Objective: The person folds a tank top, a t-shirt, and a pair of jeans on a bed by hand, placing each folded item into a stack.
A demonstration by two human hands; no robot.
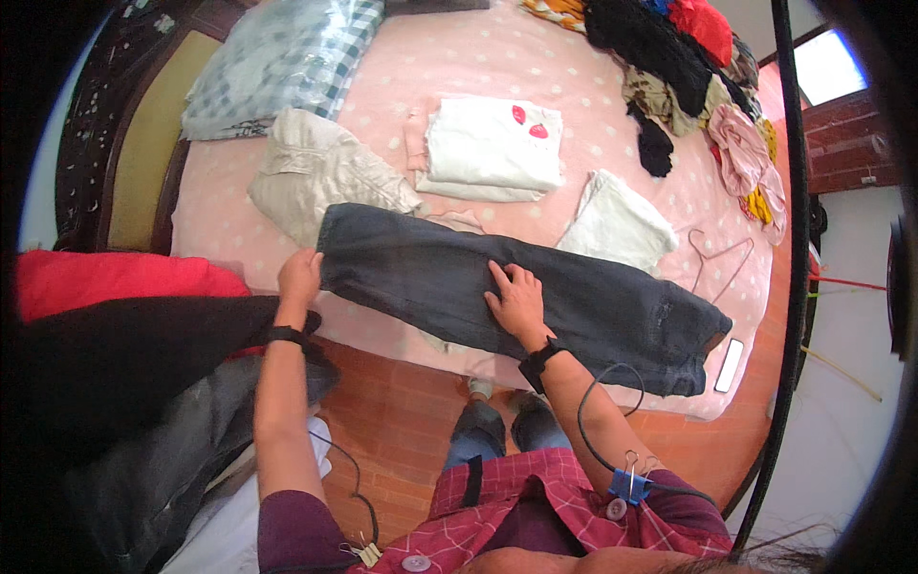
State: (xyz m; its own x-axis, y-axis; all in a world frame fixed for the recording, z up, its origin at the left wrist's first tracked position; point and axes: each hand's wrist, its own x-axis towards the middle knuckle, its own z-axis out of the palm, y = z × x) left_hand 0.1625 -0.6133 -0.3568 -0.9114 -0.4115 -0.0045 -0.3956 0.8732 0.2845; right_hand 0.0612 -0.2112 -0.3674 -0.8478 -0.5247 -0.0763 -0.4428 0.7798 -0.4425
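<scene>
A pair of dark jeans [437, 262], folded lengthwise, lies across the near side of the bed. My left hand [300, 276] pinches the jeans at the leg-hem end on the left. Midway along, my right hand [518, 298] rests on top of the denim with its fingers apart. The waist end lies to the right, where a brown patch shows at the edge. Just beyond the hem is a crumpled beige garment [323, 168], partly covered by the jeans. A white folded cloth [620, 222] lies behind their middle.
Folded white clothing [495, 147] sits on the pink dotted bedspread [401, 64]. A wire hanger [721, 255] and a phone [729, 366] lie at the right. Piled clothes [674, 64] occupy the far right, a plastic-wrapped checked bundle [287, 64] the far left. Dark garments [143, 387] hang near my left arm.
</scene>
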